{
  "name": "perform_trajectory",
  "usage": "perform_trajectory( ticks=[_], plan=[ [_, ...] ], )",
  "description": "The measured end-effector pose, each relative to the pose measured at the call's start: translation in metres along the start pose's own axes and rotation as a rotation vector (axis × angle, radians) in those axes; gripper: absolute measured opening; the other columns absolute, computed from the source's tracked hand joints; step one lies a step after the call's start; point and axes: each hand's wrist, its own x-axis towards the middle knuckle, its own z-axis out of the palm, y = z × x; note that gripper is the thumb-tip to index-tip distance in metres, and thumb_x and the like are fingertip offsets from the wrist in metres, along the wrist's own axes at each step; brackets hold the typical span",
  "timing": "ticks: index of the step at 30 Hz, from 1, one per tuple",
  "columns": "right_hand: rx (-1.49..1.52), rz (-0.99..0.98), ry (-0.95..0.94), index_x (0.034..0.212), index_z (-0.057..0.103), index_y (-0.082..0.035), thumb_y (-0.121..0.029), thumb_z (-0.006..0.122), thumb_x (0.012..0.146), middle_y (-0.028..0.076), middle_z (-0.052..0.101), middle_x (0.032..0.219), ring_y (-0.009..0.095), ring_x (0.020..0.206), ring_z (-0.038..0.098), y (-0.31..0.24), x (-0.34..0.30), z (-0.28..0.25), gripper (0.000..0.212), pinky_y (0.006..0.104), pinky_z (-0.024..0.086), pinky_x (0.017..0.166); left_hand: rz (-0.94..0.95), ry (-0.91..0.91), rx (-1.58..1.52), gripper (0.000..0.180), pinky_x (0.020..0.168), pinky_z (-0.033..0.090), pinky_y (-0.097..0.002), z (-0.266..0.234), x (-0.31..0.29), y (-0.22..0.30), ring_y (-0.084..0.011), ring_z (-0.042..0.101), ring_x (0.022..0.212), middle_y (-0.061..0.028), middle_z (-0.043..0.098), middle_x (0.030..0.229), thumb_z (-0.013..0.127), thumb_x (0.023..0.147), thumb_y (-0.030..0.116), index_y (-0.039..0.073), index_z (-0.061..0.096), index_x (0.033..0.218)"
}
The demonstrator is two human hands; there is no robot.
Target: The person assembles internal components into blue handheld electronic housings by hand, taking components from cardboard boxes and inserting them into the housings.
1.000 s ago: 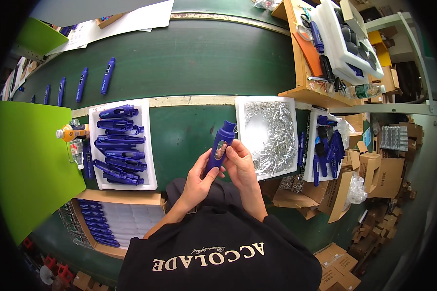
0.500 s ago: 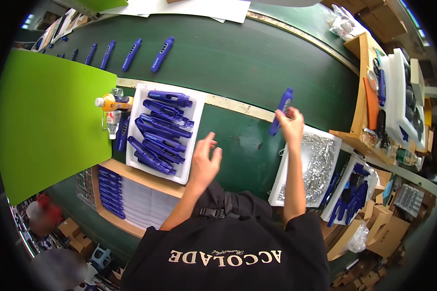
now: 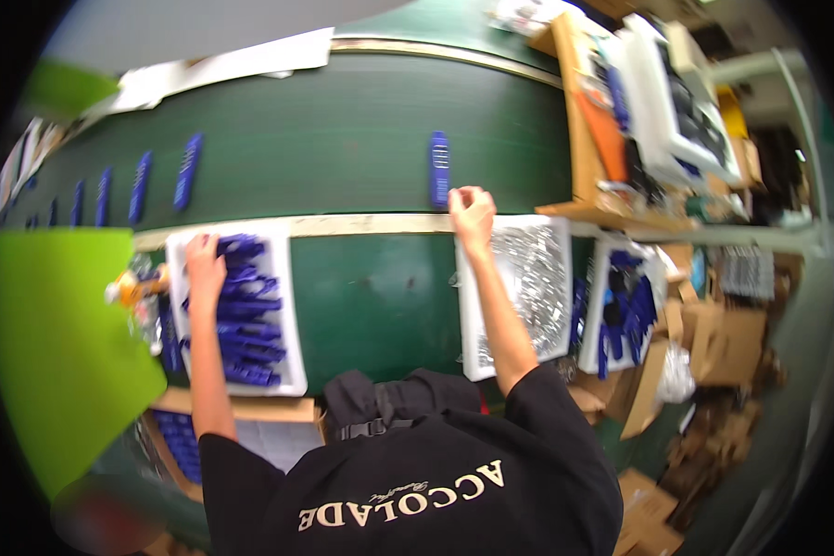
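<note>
A blue pen-shaped housing [image 3: 440, 170] with a row of slots lies lengthwise away from me on the green work surface. My right hand [image 3: 473, 213] is at its near end, fingers curled and fingertips against or close beside its right edge; blur hides whether they grip it. On the left, a white foam tray [image 3: 294, 357] holds a stack of blue open-sided housings [image 3: 250, 306]. Over its far left corner my left hand [image 3: 206, 262] has its fingers closed around the left end of the topmost housing [image 3: 241, 246], partly covering it.
Several similar blue housings [image 3: 187, 172] stand in a row at far left. Beside my right forearm is a white tray of silvery parts [image 3: 528, 287], with a tray of blue and black parts [image 3: 628, 310] further right. A green panel [image 3: 56, 334] and bottles [image 3: 134, 289] border the left tray.
The view has turned, shifting the scene. My right hand has brought the blue housing onto the green surface. My left hand has moved from beside the left tray to the housings in it.
</note>
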Motion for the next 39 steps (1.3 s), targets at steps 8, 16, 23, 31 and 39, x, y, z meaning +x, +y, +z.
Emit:
perform_trajectory(
  ticks=[8, 16, 23, 31, 39],
  plan=[
    [0.041, -0.024, 0.302, 0.093, 0.069, -0.002, -0.004, 0.066, 0.084, 0.012, 0.066, 0.088, 0.025, 0.08, 0.065, 0.046, -0.074, -0.125, 0.009, 0.0347, 0.054, 0.074, 0.183, -0.035, 0.005, 0.048, 0.1, 0.041, -0.0441, -0.014, 0.018, 0.024, -0.0363, 0.053, 0.113, -0.0162, 0.056, 0.118, 0.071, 0.074, -0.003, 0.004, 0.058, 0.12],
    [-0.311, 0.053, 0.188, 0.092, 0.066, -0.005, -0.013, 0.075, 0.079, 0.014, 0.059, 0.096, 0.033, 0.095, 0.058, 0.102, -0.093, -0.118, 0.018, 0.0417, 0.047, 0.089, 0.259, -0.025, 0.139, 0.044, 0.101, 0.041, -0.0439, -0.011, 0.008, 0.015, -0.036, 0.053, 0.114, -0.0177, 0.056, 0.12, 0.071, 0.08, 0.005, 0.0, 0.055, 0.121],
    [-0.309, -0.001, 0.218, 0.089, 0.066, -0.008, -0.011, 0.076, 0.079, 0.013, 0.055, 0.091, 0.034, 0.096, 0.056, 0.111, -0.093, -0.116, 0.014, 0.0437, 0.045, 0.089, 0.303, -0.045, 0.136, 0.044, 0.099, 0.043, -0.0443, -0.017, 0.016, 0.021, -0.0373, 0.054, 0.113, -0.0179, 0.055, 0.118, 0.07, 0.08, 0.003, 0.0, 0.055, 0.121],
    [-0.231, -0.097, 0.292, 0.091, 0.057, -0.001, -0.008, 0.07, 0.085, 0.015, 0.058, 0.094, 0.031, 0.086, 0.059, 0.097, -0.097, -0.13, 0.016, 0.0404, 0.049, 0.081, 0.251, 0.349, 0.019, 0.04, 0.104, 0.04, -0.0448, -0.046, -0.013, 0.052, -0.0403, 0.053, 0.113, -0.0218, 0.056, 0.124, 0.057, 0.094, 0.006, -0.004, 0.048, 0.132],
    [0.611, 0.275, -0.156, 0.114, 0.058, 0.0, -0.018, 0.062, 0.095, 0.005, 0.057, 0.087, 0.011, 0.065, 0.058, 0.047, -0.101, -0.095, 0.027, 0.0268, 0.049, 0.056, -0.405, 0.592, -1.216, 0.037, 0.083, 0.047, -0.0303, -0.058, -0.102, 0.193, -0.0189, 0.057, 0.094, -0.0124, 0.059, 0.117, 0.034, 0.107, 0.022, 0.0, 0.049, 0.134]
  ],
)
